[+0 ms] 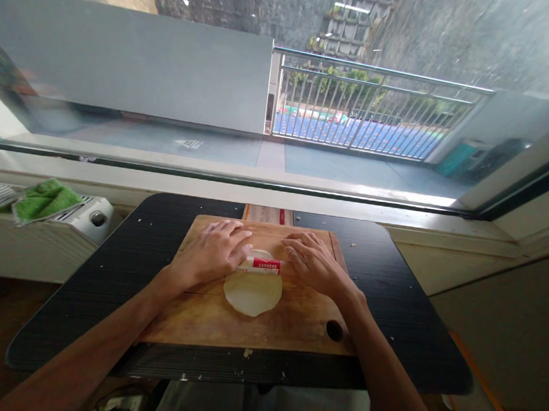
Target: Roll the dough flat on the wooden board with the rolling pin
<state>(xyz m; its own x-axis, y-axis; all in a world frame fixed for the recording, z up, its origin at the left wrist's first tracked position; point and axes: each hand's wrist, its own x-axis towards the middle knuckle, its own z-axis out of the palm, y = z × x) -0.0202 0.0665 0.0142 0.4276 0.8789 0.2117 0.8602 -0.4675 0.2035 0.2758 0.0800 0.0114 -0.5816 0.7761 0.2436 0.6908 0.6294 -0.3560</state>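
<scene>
A round, flattened sheet of pale dough lies on a wooden cutting board. Across its upper part runs a short rolling pin with a red and white printed label. My left hand covers the pin's left end, fingers curved over it and pointing forward. At the other end, my right hand is laid over the pin in the same way, its fingers bent. Both pin ends are hidden beneath my hands. The dough's far edge shows just beyond the pin.
The board rests on a black table with scattered dough crumbs. A printed box or card sticks out behind the board. To the left, a green cloth lies on a white radiator. A window stands beyond the table.
</scene>
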